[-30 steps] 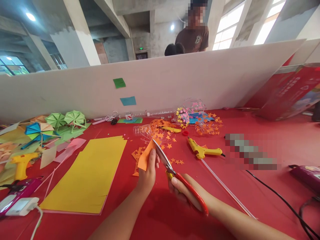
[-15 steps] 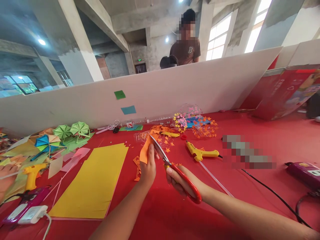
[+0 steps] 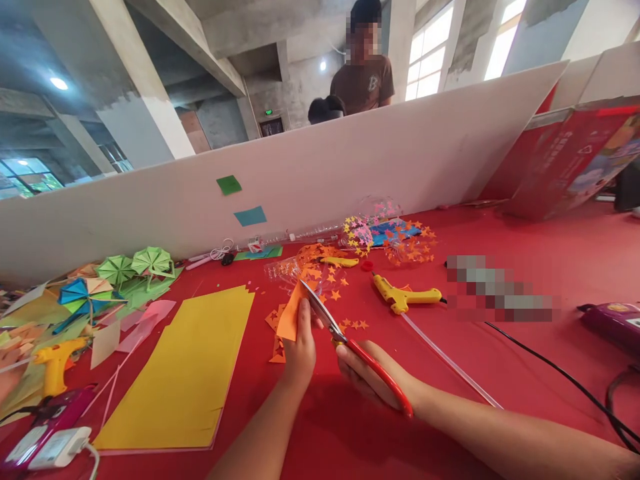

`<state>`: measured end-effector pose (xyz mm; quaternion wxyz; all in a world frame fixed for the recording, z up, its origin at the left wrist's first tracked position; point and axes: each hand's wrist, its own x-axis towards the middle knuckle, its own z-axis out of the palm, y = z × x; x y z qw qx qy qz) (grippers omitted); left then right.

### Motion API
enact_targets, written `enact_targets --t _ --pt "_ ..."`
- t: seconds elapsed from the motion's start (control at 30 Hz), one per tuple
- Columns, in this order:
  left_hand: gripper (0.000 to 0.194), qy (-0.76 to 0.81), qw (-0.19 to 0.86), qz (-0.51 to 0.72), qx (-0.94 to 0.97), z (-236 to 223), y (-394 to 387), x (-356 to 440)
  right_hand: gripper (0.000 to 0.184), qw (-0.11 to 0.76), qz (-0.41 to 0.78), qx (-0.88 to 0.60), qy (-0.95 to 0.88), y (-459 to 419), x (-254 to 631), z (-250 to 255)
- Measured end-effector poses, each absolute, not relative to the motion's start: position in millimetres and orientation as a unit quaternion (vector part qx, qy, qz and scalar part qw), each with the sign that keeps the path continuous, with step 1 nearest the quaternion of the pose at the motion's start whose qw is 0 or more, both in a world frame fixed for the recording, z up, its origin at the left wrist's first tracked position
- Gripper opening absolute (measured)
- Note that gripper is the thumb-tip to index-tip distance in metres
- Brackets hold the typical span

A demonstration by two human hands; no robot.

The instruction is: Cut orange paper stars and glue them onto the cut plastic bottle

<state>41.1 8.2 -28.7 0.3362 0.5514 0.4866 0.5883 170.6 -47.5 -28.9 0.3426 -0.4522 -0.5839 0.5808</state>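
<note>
My left hand (image 3: 301,350) pinches a small piece of orange paper (image 3: 291,316) and holds it upright above the red table (image 3: 500,373). My right hand (image 3: 373,380) grips red-handled scissors (image 3: 360,353). Their silver blades are parted and reach up to the paper's right edge. Orange paper scraps (image 3: 276,333) and small cut stars (image 3: 354,325) lie on the table just beyond both hands.
A yellow sheet (image 3: 185,367) lies to the left, folded paper fans (image 3: 133,265) behind it. A yellow glue gun (image 3: 404,295) with a clear stick and a black cable (image 3: 560,380) lies to the right. A white partition (image 3: 350,167) closes the back; a person (image 3: 364,67) stands beyond it.
The view shifted slightly. My hands stay together with paper and scissors; they rose a little half a second ago and have dropped back since, the blades still at the paper's edge.
</note>
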Motion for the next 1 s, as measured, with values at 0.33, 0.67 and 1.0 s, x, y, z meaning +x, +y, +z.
enact_targets --t 0.33,0.67,1.0 --pt "0.043 0.498 0.380 0.568 0.535 -26.9 4.3 43.8 0.066 0.330 0.559 -0.469 -0.598 -47.7 178.1 -24.6" --pt "0.045 0.486 0.380 0.567 0.546 -24.0 2.7 44.4 0.063 0.315 0.567 -0.487 -0.585 -49.2 176.8 -24.6" --pt "0.048 0.482 0.380 0.566 0.551 -24.9 3.8 42.7 0.064 0.323 0.576 -0.484 -0.574 -49.6 176.0 -28.9"
